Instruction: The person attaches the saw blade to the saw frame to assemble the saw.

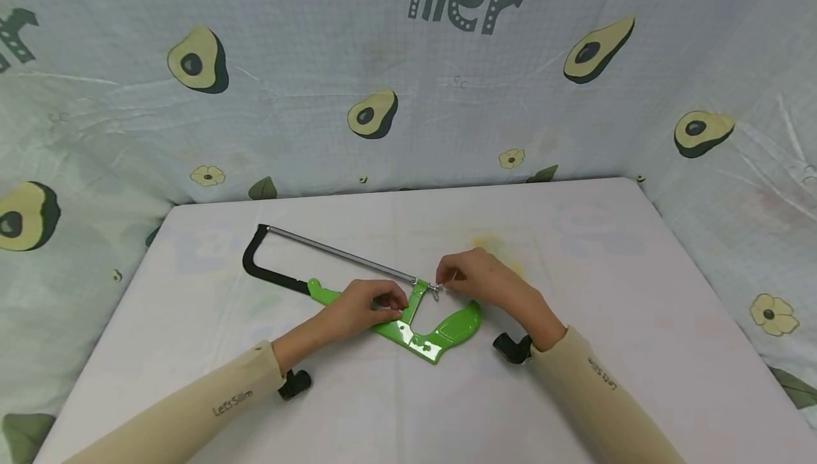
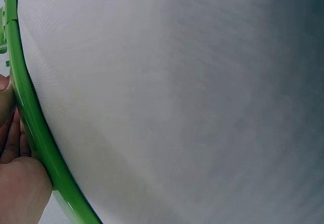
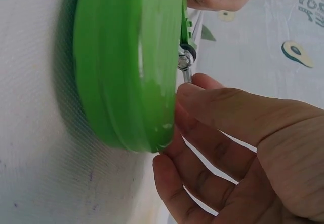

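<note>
A hacksaw with a green handle and frame, a black front bow and a grey blade lies on the table, blade side away from me. My left hand grips the green frame near the handle, thumb and fingers at the upright that carries the blade end. In the left wrist view the green frame runs past the fingers. At the blade's handle end is a metal wing nut. My right hand pinches it between thumb and forefinger, the other fingers loosely bent beside the green handle.
A white cloth covers the table. Behind and beside it hangs a pale curtain printed with avocados and flowers. Black wrist cameras sit under both forearms, close to the tabletop.
</note>
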### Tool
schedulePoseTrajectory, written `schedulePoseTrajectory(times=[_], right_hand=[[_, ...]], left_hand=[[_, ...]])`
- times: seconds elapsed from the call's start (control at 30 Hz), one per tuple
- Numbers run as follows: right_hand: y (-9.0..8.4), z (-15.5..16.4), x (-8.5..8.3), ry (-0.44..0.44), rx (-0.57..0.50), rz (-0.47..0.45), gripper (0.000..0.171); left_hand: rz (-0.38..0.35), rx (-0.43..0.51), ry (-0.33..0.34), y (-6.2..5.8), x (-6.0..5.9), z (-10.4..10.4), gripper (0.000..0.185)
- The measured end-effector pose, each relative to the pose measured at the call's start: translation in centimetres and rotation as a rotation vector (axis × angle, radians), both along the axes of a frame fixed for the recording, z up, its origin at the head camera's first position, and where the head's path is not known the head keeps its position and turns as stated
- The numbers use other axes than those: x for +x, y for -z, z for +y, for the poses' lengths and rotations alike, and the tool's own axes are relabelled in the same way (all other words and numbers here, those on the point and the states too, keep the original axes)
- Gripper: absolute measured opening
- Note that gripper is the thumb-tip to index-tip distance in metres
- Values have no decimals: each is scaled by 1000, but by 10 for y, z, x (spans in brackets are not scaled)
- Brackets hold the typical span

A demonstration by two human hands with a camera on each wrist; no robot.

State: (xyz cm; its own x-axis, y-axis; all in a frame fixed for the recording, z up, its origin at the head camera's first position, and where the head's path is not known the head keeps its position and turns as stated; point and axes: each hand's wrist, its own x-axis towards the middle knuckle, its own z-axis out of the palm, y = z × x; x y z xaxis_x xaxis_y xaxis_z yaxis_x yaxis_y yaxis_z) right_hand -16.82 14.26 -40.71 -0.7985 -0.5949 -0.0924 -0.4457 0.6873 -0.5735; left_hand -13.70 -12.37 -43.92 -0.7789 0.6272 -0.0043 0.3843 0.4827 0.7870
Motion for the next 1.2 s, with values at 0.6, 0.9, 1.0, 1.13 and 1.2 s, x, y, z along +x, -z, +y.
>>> schedulePoseTrajectory(times=[0.6, 0.9, 1.0, 1.13, 1.2], right_hand=[[0, 3, 2, -2, 10, -6, 10], [1, 6, 2, -3, 5, -14, 9], [1, 6, 2, -7, 8, -16, 9], [1, 7, 1, -7, 22, -23, 7], [1, 7, 1, -5, 31, -25, 6]], left_hand=[[6, -21, -2, 1, 0, 0, 12], [24, -28, -3, 3, -1, 1, 13], [15, -29, -6, 3, -1, 1, 13], [9, -27, -4, 2, -1, 1, 12], [12, -24, -1, 3, -1, 1, 12]])
